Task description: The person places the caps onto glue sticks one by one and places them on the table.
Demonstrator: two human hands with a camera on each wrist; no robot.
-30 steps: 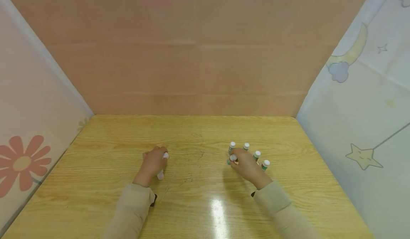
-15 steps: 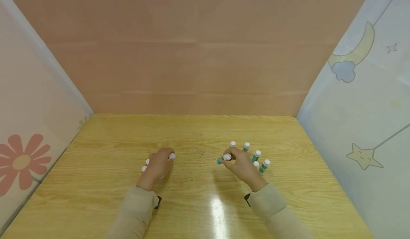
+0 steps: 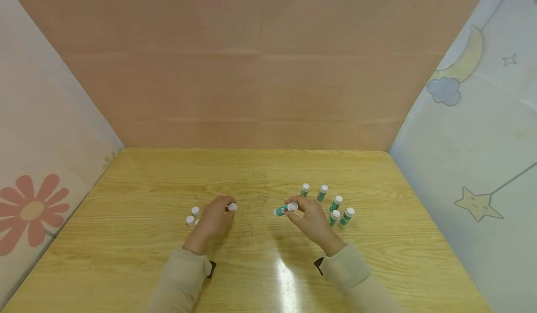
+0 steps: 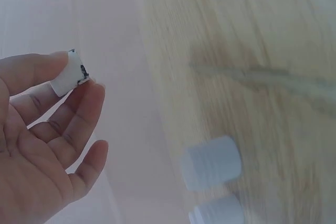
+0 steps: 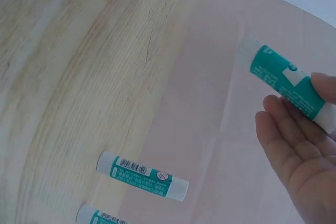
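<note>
My left hand (image 3: 215, 219) pinches a small white cap (image 4: 67, 76) between thumb and fingers, dark marks along one edge of it. My right hand (image 3: 313, 222) grips a glue stick (image 5: 286, 80) with a green label, held tilted above the table, one end pointing left towards the other hand. A gap separates the two hands in the head view. Below and left of the left hand, several white caps (image 4: 212, 163) sit on the table. Beside the right hand, several green-labelled glue sticks (image 3: 322, 193) stand upright.
The wooden table (image 3: 256, 164) stretches back to a plain brown backdrop (image 3: 260, 71). Patterned cloth panels flank it, one with a flower (image 3: 31, 213), the other with a star (image 3: 478, 204).
Both hands have moved towards the middle. My right hand has drawn its glue stick left, away from the standing ones; my left hand has carried its cap right, uncovering the caps on the table.
</note>
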